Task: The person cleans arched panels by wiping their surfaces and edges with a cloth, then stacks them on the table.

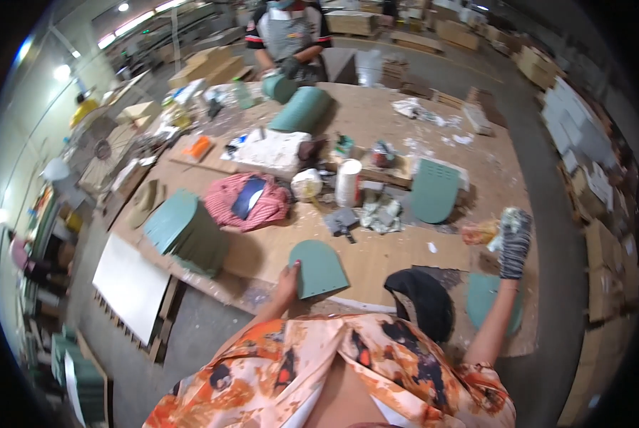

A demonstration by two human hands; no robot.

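Note:
My bare left hand grips the left edge of a flat green panel with one rounded end, close in front of me. My right hand, in a grey striped knit glove, is stretched out at the right side of the table. It is closed on a crumpled whitish rag, though its fingertips are partly hidden. Beside the rag lies an orange-tinted plastic bag. Another green panel lies under my right forearm. A black cap-like thing rests between my arms.
A stack of green panels stands at left, beside a red checked cloth. A white bottle, rags and another green panel occupy the table's middle. Across the table, a person handles a green piece.

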